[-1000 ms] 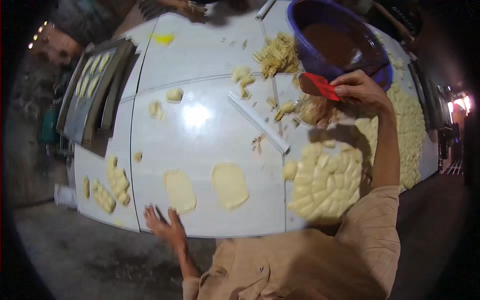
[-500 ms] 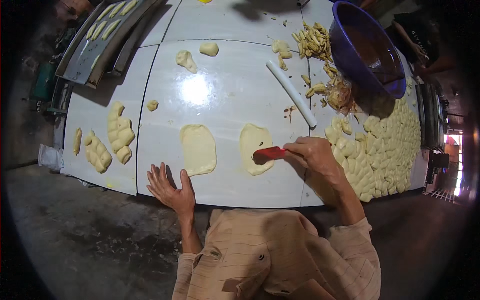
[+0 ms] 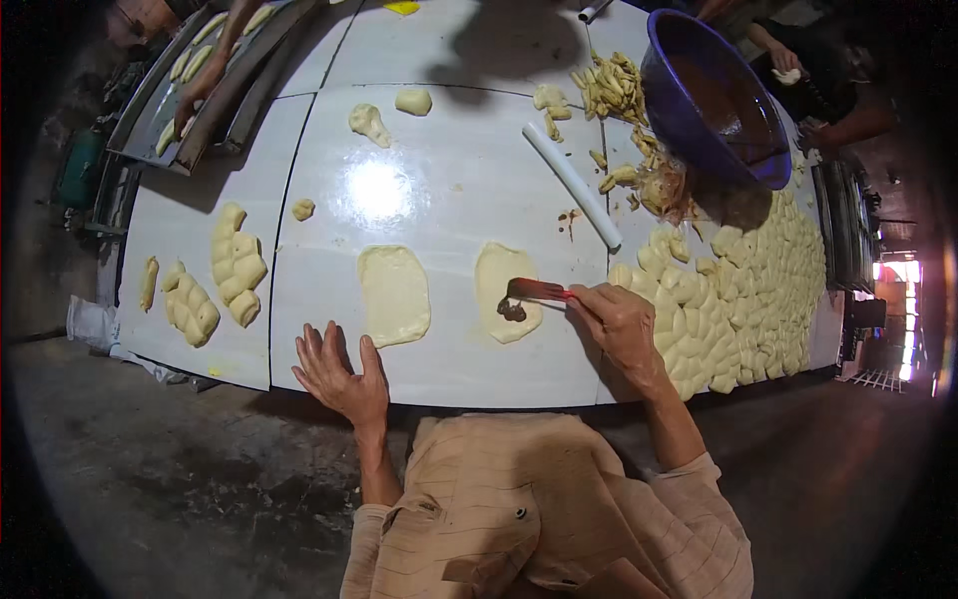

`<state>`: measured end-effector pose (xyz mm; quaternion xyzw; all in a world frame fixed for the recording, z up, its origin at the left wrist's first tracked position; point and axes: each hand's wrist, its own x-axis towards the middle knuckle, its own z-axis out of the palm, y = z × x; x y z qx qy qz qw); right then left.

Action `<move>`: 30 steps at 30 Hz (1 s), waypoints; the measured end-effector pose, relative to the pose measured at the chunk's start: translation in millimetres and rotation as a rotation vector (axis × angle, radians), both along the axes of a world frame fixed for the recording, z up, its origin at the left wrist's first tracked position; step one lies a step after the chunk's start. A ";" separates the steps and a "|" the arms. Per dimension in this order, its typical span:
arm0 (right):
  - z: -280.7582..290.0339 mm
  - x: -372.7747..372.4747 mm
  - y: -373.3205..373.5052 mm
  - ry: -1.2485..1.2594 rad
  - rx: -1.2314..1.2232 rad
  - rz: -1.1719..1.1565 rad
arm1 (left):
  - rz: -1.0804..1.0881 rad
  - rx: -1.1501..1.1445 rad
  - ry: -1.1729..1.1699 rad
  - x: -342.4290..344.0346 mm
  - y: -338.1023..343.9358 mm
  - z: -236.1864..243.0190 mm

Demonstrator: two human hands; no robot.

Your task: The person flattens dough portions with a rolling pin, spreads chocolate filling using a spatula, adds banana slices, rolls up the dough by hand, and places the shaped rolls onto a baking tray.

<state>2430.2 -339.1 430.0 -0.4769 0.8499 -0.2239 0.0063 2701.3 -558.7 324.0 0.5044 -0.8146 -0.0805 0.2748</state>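
Note:
My right hand [image 3: 621, 324] grips the handle of a red spatula [image 3: 540, 290]. The spatula's blade is over a flattened piece of dough [image 3: 494, 268], beside a dark brown dab of filling [image 3: 512, 310] lying on that dough. To its left lies a second flat dough sheet [image 3: 394, 295], bare on top. My left hand [image 3: 342, 377] rests on the table's near edge with its fingers spread, holding nothing, close to the lower left of the second sheet. A white rolling rod [image 3: 572, 187] lies beyond my right hand.
A purple basin [image 3: 664, 95] of brown filling stands at the far right, near many dough pieces [image 3: 743, 290] and cut strips [image 3: 611, 88]. More dough lumps [image 3: 238, 262] sit at left. Another person's hand [image 3: 200, 85] reaches into a metal tray [image 3: 150, 130]; a second person works at the far right.
The spatula has turned on edge, and a brown dab now shows on the right dough sheet. Another person's arm has come over the tray. My left hand stays put.

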 end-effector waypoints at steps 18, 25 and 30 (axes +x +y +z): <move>13.2 -6.0 5.7 -0.231 -0.054 -0.090 | -0.008 0.047 -0.049 -2.1 -4.0 8.7; -24.8 -19.4 13.8 -0.387 -0.039 -0.028 | -0.013 0.046 -0.066 8.2 0.6 5.8; -17.6 -47.7 23.7 -0.506 0.163 0.029 | 0.006 0.179 -0.222 1.4 9.9 24.5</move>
